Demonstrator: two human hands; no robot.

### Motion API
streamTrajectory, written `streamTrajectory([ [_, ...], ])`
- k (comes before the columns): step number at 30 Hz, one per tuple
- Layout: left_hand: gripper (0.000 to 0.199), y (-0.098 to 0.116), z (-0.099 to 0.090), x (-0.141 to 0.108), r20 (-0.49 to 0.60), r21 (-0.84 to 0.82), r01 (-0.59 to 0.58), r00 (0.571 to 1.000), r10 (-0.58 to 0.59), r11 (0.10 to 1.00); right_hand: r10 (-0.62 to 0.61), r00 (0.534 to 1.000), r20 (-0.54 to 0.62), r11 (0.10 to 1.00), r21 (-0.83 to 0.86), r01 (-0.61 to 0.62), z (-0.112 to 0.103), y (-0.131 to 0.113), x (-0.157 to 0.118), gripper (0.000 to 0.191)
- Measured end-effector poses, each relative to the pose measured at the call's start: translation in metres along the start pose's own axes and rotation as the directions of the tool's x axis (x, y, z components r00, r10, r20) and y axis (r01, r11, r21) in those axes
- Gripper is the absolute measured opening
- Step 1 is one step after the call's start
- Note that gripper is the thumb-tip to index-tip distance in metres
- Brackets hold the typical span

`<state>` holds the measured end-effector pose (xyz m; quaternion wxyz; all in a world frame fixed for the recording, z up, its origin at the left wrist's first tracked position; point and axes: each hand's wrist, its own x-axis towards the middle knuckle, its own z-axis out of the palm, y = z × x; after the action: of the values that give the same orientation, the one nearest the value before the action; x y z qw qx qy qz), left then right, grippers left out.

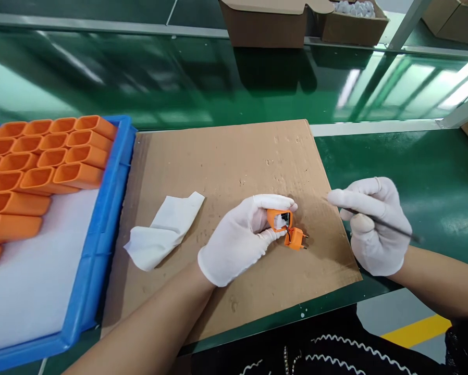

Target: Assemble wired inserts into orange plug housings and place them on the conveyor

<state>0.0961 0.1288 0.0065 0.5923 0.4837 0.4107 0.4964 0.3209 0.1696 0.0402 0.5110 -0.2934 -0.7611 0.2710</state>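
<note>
My gloved left hand [244,234] is closed around an orange plastic housing [273,217], whose open end faces right and shows white and black parts inside. From that end a short dark wire leads to a small orange plug piece [295,238] with two metal prongs, close to the cardboard. Off to the right, above the board's edge, my gloved right hand [374,224] pinches a thin dark rod-shaped tool [392,227]. The tool's rear end sticks out past the palm, and its front tip is partly hidden by the fingers.
A cardboard sheet [226,161] covers the green bench top [425,177]. On it lies a crumpled white cloth [165,229]. At left stands a blue tray [89,260] holding several orange sleeves [42,177]. Cardboard boxes [265,26] stand along the back.
</note>
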Motion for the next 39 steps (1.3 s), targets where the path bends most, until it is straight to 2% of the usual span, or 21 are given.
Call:
streamTrajectory([
  [2, 0.028, -0.003, 0.0, 0.0, -0.029, 0.048, -0.08, 0.996, 0.081, 0.996, -0.012, 0.995, -0.094, 0.99, 0.136, 0.024, 0.006, 0.0, -0.004, 0.028],
  [3, 0.028, -0.004, 0.0, 0.0, -0.038, 0.067, -0.096, 0.994, 0.099, 0.993, -0.004, 0.995, -0.097, 0.982, 0.188, 0.022, 0.009, -0.001, -0.006, 0.027],
  [8, 0.029, -0.001, 0.0, -0.002, -0.066, 0.067, -0.045, 0.997, 0.049, 0.997, 0.145, 0.985, 0.097, 0.904, 0.392, -0.171, 0.02, -0.011, -0.012, 0.022],
  [11, 0.03, 0.002, 0.0, -0.002, -0.048, 0.029, 0.004, 0.999, -0.002, 1.0, 0.138, 0.978, 0.156, 0.868, 0.457, -0.196, 0.023, -0.011, -0.013, 0.021],
  [13, 0.03, 0.004, 0.0, -0.002, -0.035, 0.002, 0.024, 0.999, -0.024, 1.0, 0.131, 0.975, 0.178, 0.859, 0.472, -0.201, 0.023, -0.009, -0.014, 0.021],
  [20, 0.029, 0.005, -0.003, 0.0, 0.006, -0.088, 0.064, 0.998, -0.064, 0.994, 0.238, 0.948, 0.21, 0.857, 0.415, -0.307, 0.02, -0.007, -0.013, 0.018],
  [24, 0.032, 0.009, -0.004, 0.002, 0.063, -0.143, 0.153, 0.987, -0.146, 0.978, 0.301, 0.925, 0.232, 0.812, 0.446, -0.377, 0.019, -0.009, -0.01, 0.021],
  [28, 0.031, 0.014, -0.005, 0.004, 0.138, -0.188, 0.25, 0.964, -0.227, 0.95, 0.314, 0.908, 0.279, 0.757, 0.504, -0.416, 0.019, -0.011, -0.006, 0.02],
  [31, 0.031, 0.017, -0.006, 0.004, 0.166, -0.188, 0.29, 0.951, -0.261, 0.938, 0.336, 0.897, 0.288, 0.749, 0.495, -0.44, 0.019, -0.012, -0.004, 0.019],
  [33, 0.031, 0.017, -0.006, 0.004, 0.16, -0.145, 0.298, 0.948, -0.275, 0.943, 0.358, 0.896, 0.262, 0.756, 0.482, -0.443, 0.017, -0.013, -0.003, 0.023],
  [35, 0.032, 0.018, -0.006, 0.005, 0.134, -0.093, 0.296, 0.95, -0.282, 0.951, 0.394, 0.899, 0.189, 0.781, 0.446, -0.436, 0.014, -0.011, -0.003, 0.027],
  [37, 0.033, 0.017, -0.006, 0.005, 0.097, -0.035, 0.275, 0.958, -0.27, 0.961, 0.408, 0.912, 0.04, 0.845, 0.361, -0.394, 0.013, -0.006, -0.002, 0.029],
  [39, 0.036, 0.015, -0.008, 0.006, 0.005, 0.095, 0.177, 0.984, -0.178, 0.98, 0.327, 0.936, -0.129, 0.926, 0.241, -0.29, 0.013, 0.003, 0.0, 0.027],
])
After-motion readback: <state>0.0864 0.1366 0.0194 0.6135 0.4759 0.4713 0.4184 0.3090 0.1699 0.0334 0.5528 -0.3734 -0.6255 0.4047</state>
